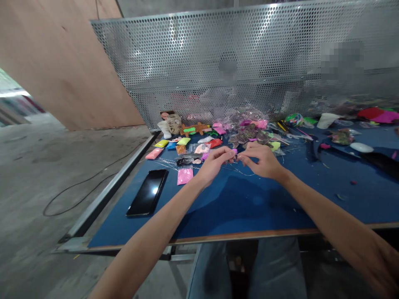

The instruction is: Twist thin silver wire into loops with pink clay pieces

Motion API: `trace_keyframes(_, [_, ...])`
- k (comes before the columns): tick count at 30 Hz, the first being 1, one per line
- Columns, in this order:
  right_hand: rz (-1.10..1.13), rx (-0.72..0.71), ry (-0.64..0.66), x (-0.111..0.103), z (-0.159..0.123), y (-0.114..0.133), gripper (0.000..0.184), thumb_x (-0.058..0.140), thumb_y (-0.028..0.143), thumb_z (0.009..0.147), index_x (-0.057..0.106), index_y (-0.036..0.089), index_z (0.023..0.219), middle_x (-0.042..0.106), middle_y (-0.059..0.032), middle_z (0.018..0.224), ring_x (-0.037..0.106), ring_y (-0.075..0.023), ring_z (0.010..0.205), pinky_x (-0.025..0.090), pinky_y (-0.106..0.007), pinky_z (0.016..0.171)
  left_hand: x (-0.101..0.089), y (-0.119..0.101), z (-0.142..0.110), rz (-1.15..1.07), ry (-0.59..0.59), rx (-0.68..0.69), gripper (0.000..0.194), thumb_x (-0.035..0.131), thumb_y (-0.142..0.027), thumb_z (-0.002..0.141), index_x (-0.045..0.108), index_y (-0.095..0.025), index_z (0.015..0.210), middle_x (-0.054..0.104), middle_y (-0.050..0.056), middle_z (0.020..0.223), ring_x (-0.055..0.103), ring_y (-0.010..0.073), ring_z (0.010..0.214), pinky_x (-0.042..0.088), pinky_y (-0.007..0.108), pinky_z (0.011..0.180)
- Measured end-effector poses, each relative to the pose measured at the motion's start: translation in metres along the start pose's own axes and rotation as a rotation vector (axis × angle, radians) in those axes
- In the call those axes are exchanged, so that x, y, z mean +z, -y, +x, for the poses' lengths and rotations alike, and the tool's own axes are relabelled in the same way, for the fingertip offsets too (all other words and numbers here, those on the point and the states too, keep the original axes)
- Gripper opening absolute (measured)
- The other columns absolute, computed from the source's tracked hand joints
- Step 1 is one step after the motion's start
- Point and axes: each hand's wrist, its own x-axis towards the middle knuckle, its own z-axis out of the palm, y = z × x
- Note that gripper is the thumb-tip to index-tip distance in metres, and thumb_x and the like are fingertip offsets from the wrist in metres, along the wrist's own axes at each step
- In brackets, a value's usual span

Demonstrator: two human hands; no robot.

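Note:
My left hand [215,162] and my right hand [262,160] meet above the blue table [249,203], fingertips pinched together on a tiny purple-pink piece [235,151]. Both hands are closed in a pinch. Thin clear wires or threads [174,164] trail on the table under and left of my hands. Just beyond them lie several small packets of coloured clay [185,175], pink, yellow, green, red and orange.
A black phone [147,192] lies at the table's left. Crumpled clear plastic bags [246,120] and more clay sit at the back, before a perforated metal screen [249,62]. A black strap [374,158] and white pieces lie at the right. A cable runs over the concrete floor.

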Motion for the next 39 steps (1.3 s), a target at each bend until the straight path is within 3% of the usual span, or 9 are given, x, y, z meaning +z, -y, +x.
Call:
trace_keyframes(4, [-0.018,0.094,-0.027,0.001,0.000,-0.002,0.025,0.057,0.030,0.098,0.076,0.020,0.086,0.067,-0.0028,0.067,0.056,-0.0170,0.065,0.042,-0.032,0.062,0.001,0.001,0.000,0.046,0.007,0.029,0.023,0.068,-0.037,0.085,0.066,-0.016,0.077,0.061,0.001,0.076,0.056,0.0121,0.076,0.043,0.024,0.075])
trace_keyframes(9, [0.051,0.140,0.002,0.002,0.000,-0.010,0.020,0.057,0.031,0.098,0.075,0.022,0.101,0.075,-0.0039,0.086,0.066,-0.0178,0.074,0.051,-0.032,0.070,-0.004,0.002,0.002,0.093,0.069,-0.014,0.025,0.064,-0.040,0.090,0.066,-0.015,0.085,0.059,0.000,0.073,0.053,0.0088,0.061,0.042,0.022,0.061])
trace_keyframes(13, [0.035,0.228,-0.053,-0.001,0.000,-0.020,0.020,0.059,0.033,0.096,0.075,0.023,0.102,0.077,-0.0049,0.098,0.070,-0.0198,0.080,0.053,-0.033,0.071,-0.015,0.003,0.005,0.125,-0.047,0.027,0.025,0.063,-0.040,0.091,0.066,-0.015,0.090,0.057,-0.001,0.073,0.051,0.0079,0.054,0.040,0.022,0.052])
trace_keyframes(17, [0.048,0.316,-0.062,-0.004,-0.002,-0.027,0.023,0.058,0.037,0.096,0.076,0.023,0.103,0.078,-0.0057,0.097,0.072,-0.0221,0.081,0.056,-0.036,0.074,-0.022,0.005,0.008,0.055,-0.167,0.016,0.027,0.065,-0.043,0.091,0.063,-0.017,0.088,0.043,-0.006,0.064,0.038,0.0056,0.045,0.038,0.020,0.044])
trace_keyframes(21, [0.034,0.354,-0.011,-0.008,-0.001,-0.027,0.026,0.060,0.037,0.095,0.074,0.023,0.111,0.077,-0.0052,0.086,0.070,-0.0202,0.068,0.054,-0.035,0.066,-0.027,0.005,0.011,-0.142,-0.273,0.009,0.027,0.071,-0.041,0.087,0.061,-0.017,0.085,0.036,-0.007,0.061,0.033,0.0045,0.045,0.036,0.017,0.041])
trace_keyframes(24, [0.169,0.321,0.054,-0.020,0.001,-0.021,0.027,0.061,0.034,0.094,0.071,0.024,0.117,0.077,-0.0045,0.086,0.070,-0.0191,0.072,0.055,-0.034,0.068,-0.038,0.002,0.016,-0.368,-0.386,-0.030,0.021,0.071,-0.031,0.087,0.059,-0.015,0.083,0.036,-0.008,0.062,0.033,0.0030,0.045,0.029,0.013,0.038])
trace_keyframes(27, [0.396,0.188,0.299,-0.036,0.004,-0.015,0.029,0.070,0.033,0.088,0.072,0.026,0.117,0.077,-0.0055,0.107,0.072,-0.0217,0.092,0.058,-0.038,0.085,-0.053,-0.003,0.019,-0.564,-0.406,-0.104,0.018,0.069,-0.022,0.089,0.056,-0.014,0.080,0.032,-0.008,0.060,0.031,0.0020,0.043,0.024,0.011,0.036])
trace_keyframes(32, [0.723,0.197,0.213,-0.035,0.004,-0.009,0.044,0.074,0.034,0.086,0.067,0.030,0.129,0.073,-0.0055,0.123,0.069,-0.0243,0.113,0.054,-0.044,0.102,-0.064,-0.004,0.021,-0.715,-0.355,-0.183,0.018,0.067,-0.017,0.090,0.052,-0.015,0.081,0.030,-0.009,0.060,0.030,0.0012,0.042,0.022,0.009,0.034])
trace_keyframes(39, [0.639,0.226,-0.024,-0.011,0.003,-0.008,0.014,0.073,0.037,0.088,0.077,0.030,0.099,0.074,-0.0043,0.114,0.067,-0.0236,0.114,0.055,-0.047,0.099,-0.057,0.004,0.020,-0.749,-0.232,-0.312,0.019,0.059,-0.020,0.095,0.050,-0.014,0.080,0.032,-0.008,0.061,0.030,0.0007,0.042,0.023,0.008,0.032])
